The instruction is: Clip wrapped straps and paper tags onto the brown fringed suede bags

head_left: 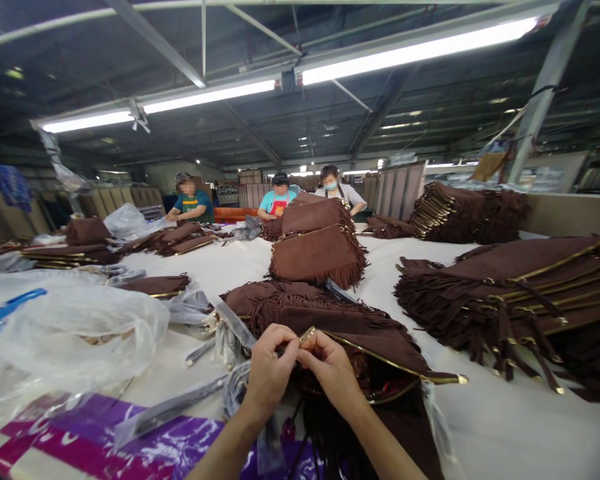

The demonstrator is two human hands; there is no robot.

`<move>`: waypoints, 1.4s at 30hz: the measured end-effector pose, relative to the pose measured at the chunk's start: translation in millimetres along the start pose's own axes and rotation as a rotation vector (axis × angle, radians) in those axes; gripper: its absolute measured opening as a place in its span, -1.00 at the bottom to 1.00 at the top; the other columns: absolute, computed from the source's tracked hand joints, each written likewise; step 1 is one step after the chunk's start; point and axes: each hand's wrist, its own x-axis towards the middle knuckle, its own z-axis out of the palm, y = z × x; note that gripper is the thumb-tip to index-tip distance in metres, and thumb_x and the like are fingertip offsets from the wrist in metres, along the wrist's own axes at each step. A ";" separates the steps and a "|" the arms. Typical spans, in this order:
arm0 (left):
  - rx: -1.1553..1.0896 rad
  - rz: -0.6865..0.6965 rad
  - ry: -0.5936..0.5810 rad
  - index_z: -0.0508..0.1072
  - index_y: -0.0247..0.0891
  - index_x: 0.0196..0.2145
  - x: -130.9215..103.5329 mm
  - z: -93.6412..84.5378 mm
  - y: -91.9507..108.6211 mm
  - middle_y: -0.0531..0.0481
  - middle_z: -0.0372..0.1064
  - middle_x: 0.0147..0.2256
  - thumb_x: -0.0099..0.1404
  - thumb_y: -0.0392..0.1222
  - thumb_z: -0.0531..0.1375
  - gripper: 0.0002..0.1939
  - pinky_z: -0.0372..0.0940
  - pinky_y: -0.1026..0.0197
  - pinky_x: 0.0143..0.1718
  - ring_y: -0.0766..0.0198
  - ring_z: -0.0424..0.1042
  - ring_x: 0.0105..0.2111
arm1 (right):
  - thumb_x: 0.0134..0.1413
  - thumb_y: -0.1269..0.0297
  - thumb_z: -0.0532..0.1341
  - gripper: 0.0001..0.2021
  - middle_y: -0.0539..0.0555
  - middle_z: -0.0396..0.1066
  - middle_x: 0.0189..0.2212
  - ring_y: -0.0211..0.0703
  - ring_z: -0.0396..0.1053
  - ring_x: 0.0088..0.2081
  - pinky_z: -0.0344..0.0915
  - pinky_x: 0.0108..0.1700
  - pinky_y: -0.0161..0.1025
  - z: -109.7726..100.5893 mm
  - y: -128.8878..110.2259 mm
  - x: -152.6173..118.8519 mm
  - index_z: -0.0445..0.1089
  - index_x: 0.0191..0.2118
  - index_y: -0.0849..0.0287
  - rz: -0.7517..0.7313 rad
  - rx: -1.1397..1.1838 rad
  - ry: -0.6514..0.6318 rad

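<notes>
Just in front of an open brown fringed bag [350, 327] with a gold zipper, both hands meet. My right hand [330, 367] pinches a small gold metal piece [307, 335] between thumb and fingers. Beside it, my left hand [275, 367] has its thumb and fingers pressed together near the same piece; whatever lies between them is too small to make out. Plastic-wrapped straps [233, 320] lie left of the bag, close to my left hand.
Stacked brown bags stand ahead [315, 253] and at the right [520, 287]. Clear plastic bags [80, 327] and purple printed plastic [100, 433] cover the left side. Three people work across the white table [485, 420].
</notes>
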 end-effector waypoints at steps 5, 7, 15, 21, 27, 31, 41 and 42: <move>-0.284 -0.187 0.208 0.39 -0.27 -0.52 14.3 0.3 -11.3 0.12 0.23 -0.56 0.16 -0.14 0.19 -0.82 0.15 0.33 -0.44 0.37 0.22 -0.51 | 0.16 0.17 0.20 -0.82 -0.07 0.28 -0.52 -0.19 0.21 -0.46 0.13 -0.38 -0.30 -6.7 -17.5 -5.8 0.35 -0.41 0.12 -0.104 -0.373 0.170; -0.344 -0.187 0.215 0.42 -0.28 -0.47 14.8 -2.4 -8.1 0.16 0.16 -0.61 0.19 -0.10 0.18 -0.81 0.09 0.35 -0.51 0.40 0.14 -0.58 | 0.17 0.14 0.20 -0.80 -0.08 0.24 -0.53 -0.22 0.18 -0.49 0.12 -0.42 -0.31 -8.1 -23.6 -7.3 0.33 -0.40 0.12 -0.124 -0.354 0.218; -0.208 0.079 -0.509 0.39 -0.30 -0.56 -5.2 -2.8 20.6 -0.02 0.42 -0.41 0.25 -0.30 0.13 -0.77 0.16 0.33 -0.42 0.36 0.29 -0.47 | 0.27 0.07 0.19 -0.73 -0.14 0.11 -0.59 -0.36 -0.02 -0.63 0.01 -0.57 -0.38 -8.1 -34.4 -8.8 0.30 -0.38 0.13 -0.149 0.032 0.165; -0.275 -0.115 -0.482 0.43 -0.31 -0.50 -5.3 -0.6 7.6 0.05 0.32 -0.56 0.23 -0.22 0.14 -0.82 0.14 0.35 -0.50 0.38 0.27 -0.56 | 0.23 0.02 0.25 -0.74 -0.03 0.31 -0.49 -0.31 0.20 -0.53 0.12 -0.57 -0.42 -9.2 -37.4 -8.3 0.41 -0.27 0.13 -0.073 0.260 0.112; -0.414 -0.228 -0.328 0.39 -0.32 -0.48 -3.6 -7.0 -1.9 0.01 0.35 -0.57 0.22 -0.05 0.17 -0.73 0.16 0.34 -0.51 0.37 0.26 -0.57 | -0.03 -0.06 0.40 -0.59 0.16 0.46 -0.21 -0.17 0.37 -0.34 0.17 -0.60 -0.47 -22.3 -40.4 1.1 0.49 -0.15 0.12 0.054 0.359 0.289; -0.418 -0.226 -0.314 0.40 -0.32 -0.48 -5.3 -7.3 -0.2 0.02 0.34 -0.56 0.21 -0.05 0.18 -0.73 0.15 0.34 -0.50 0.38 0.27 -0.56 | -0.09 0.03 0.46 -0.59 0.09 0.47 -0.43 -0.37 0.18 -0.62 0.00 -0.70 -0.49 -25.8 -36.1 0.0 0.50 -0.17 0.19 0.140 0.217 0.169; -0.424 -0.220 -0.342 0.39 -0.31 -0.49 -8.1 -3.0 -2.5 0.04 0.33 -0.55 0.23 -0.03 0.18 -0.72 0.16 0.35 -0.50 0.39 0.25 -0.56 | -0.17 0.00 0.47 -0.63 0.12 0.53 -0.45 -0.25 0.33 -0.60 0.26 -0.60 -0.36 -18.4 -36.0 -1.9 0.51 -0.36 0.22 0.126 0.063 0.168; -0.422 -0.224 -0.343 0.40 -0.31 -0.48 -8.3 -2.7 -1.9 0.05 0.32 -0.56 0.23 -0.02 0.18 -0.72 0.15 0.35 -0.51 0.39 0.25 -0.56 | -0.14 0.00 0.46 -0.64 0.11 0.52 -0.46 -0.29 0.29 -0.64 0.23 -0.61 -0.37 -18.3 -35.1 -2.3 0.51 -0.36 0.22 0.120 0.056 0.167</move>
